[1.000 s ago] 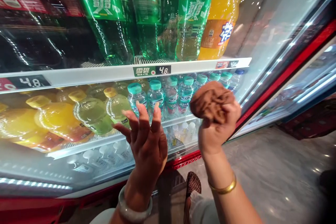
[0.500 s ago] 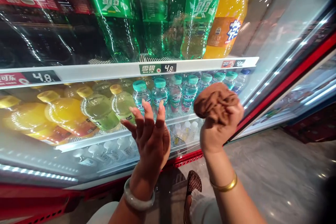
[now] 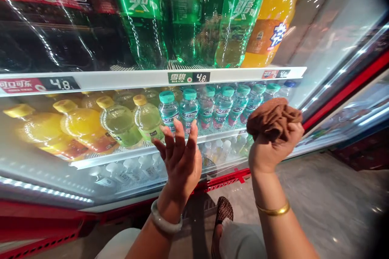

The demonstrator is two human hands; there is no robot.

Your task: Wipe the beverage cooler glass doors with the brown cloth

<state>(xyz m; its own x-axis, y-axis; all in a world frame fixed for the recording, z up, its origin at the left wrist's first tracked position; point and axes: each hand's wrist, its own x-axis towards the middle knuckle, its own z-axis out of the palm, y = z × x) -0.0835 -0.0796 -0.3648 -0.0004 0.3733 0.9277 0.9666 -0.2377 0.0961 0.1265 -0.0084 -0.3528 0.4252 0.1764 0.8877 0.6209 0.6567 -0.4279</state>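
Note:
My right hand (image 3: 275, 149) is closed around a crumpled brown cloth (image 3: 273, 119), raised at the right side of the fridge front. My left hand (image 3: 181, 156) is open, fingers spread and pointing up, before the lower shelves; whether its fingertips touch the glass I cannot tell. Behind those fingers stand small bottles with turquoise caps (image 3: 190, 109), partly covered by the hand. A pale green drink bottle (image 3: 147, 118) with a yellow cap is just left of my fingertips. The cloth hides part of the bottle row's right end.
A white shelf edge (image 3: 136, 77) with price tags crosses the fridge. Above it are large green soda bottles (image 3: 139, 20), an orange soda bottle (image 3: 267, 36) and dark cola bottles (image 3: 39, 36). The red frame (image 3: 343, 93) slants at right. Below, a shoe (image 3: 224, 212) rests on the grey floor (image 3: 319, 202).
My right hand has moved right with the cloth, uncovering more turquoise-capped bottles. My left hand stays spread, slightly further right in view. The whole scene has shifted a little to the right.

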